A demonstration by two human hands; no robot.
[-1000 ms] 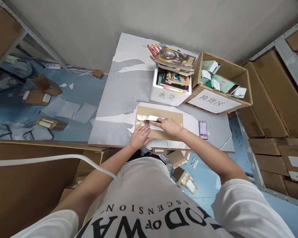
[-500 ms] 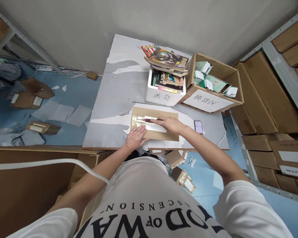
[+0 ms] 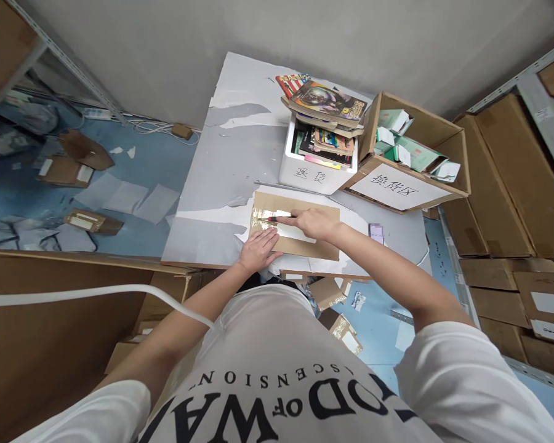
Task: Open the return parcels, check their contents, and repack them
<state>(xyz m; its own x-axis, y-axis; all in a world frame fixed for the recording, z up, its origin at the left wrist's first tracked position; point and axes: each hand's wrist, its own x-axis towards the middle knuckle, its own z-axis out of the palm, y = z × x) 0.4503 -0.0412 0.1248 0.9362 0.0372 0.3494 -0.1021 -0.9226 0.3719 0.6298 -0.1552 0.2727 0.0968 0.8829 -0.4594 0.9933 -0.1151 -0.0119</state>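
Note:
A flat brown cardboard box with a white label and shiny tape at its left end lies near the table's front edge. My right hand is closed around a red and black utility knife, its tip pointing left over the taped part. Whether the blade cuts into the tape is too small to tell. My left hand lies flat on the box's lower left edge, fingers stretched out, close below the knife.
Behind the box stand a white bin piled with books and an open carton of green and white boxes. A phone lies to the right on the table. Shelves of cartons rise at right.
My right hand has drawn the knife slightly left across the taped end. The left hand stays pressed on the box. The whole view has shifted a little.

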